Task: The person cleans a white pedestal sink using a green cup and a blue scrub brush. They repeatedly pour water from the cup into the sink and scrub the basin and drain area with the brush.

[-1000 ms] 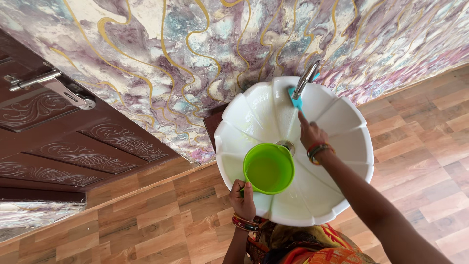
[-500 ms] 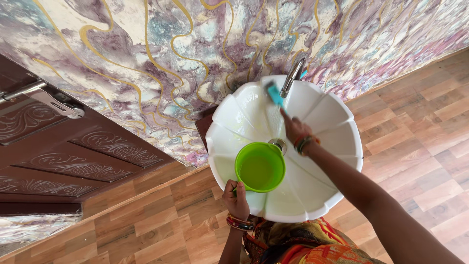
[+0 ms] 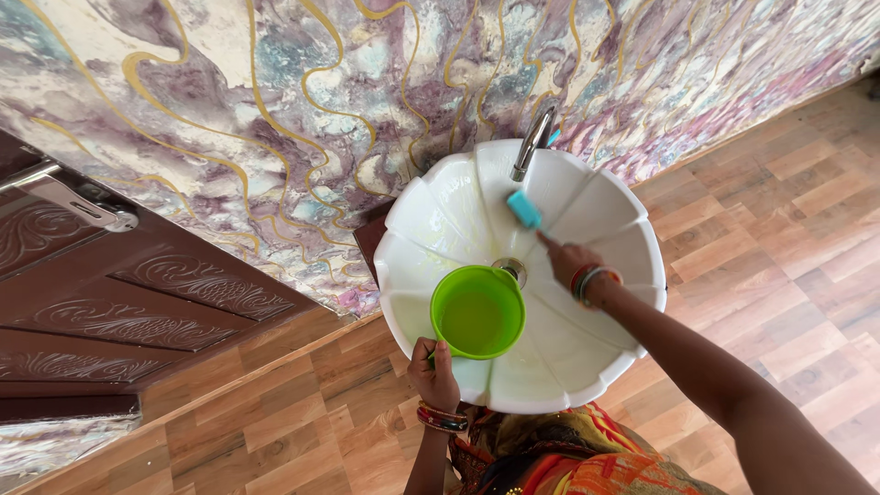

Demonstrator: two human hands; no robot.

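One head-worn view looks steeply down from close above the white basin, facing the marbled wall.

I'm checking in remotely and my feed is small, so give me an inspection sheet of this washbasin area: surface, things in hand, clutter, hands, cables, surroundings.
Surface: white scalloped washbasin, metal drain at its centre, metal tap at the wall edge.
Things in hand: green mug over the basin's near side; teal brush against the basin's inner wall below the tap.
Clutter: nothing seen.
Hands: left hand grips the mug's handle; right hand holds the brush.
Cables: nothing seen.
Surroundings: marbled purple wall, carved brown door with metal handle, wood-pattern floor.
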